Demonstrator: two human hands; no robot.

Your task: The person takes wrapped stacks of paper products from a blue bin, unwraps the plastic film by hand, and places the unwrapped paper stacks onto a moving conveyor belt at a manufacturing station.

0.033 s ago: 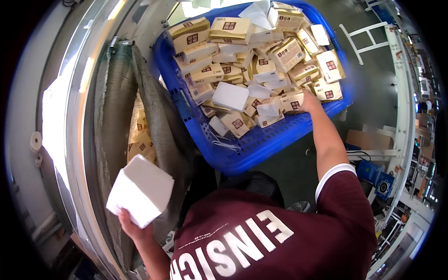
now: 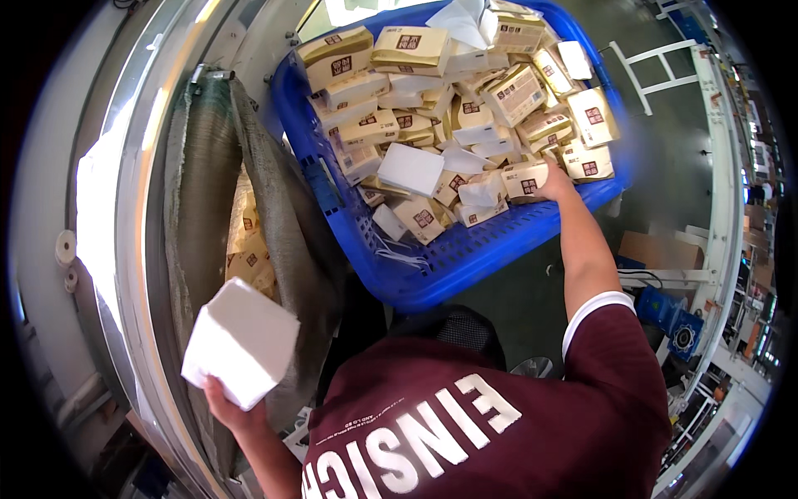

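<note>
My left hand (image 2: 230,407) grips a thick white stack of tissues (image 2: 245,341) by its lower edge, at the lower left beside a grey woven sack (image 2: 287,216). No wrapper shows on that stack. Reaching into a blue plastic crate (image 2: 490,258), my right hand (image 2: 555,181) has its fingers closed round one end of a cream-and-gold tissue pack (image 2: 524,181). Part of those fingers is hidden behind the pack. Around it lie many similar packs, some torn, with a loose white tissue stack (image 2: 411,170) among them.
More cream packs (image 2: 251,258) show through the sack's opening. A metal frame (image 2: 154,166) runs along the left. A white metal rack (image 2: 657,71) stands to the right of the crate, with a cardboard box (image 2: 657,249) and a blue motor (image 2: 683,333) below.
My left hand and the white tissue stack have shifted slightly left. The right hand still grips its pack, which sits a touch further right.
</note>
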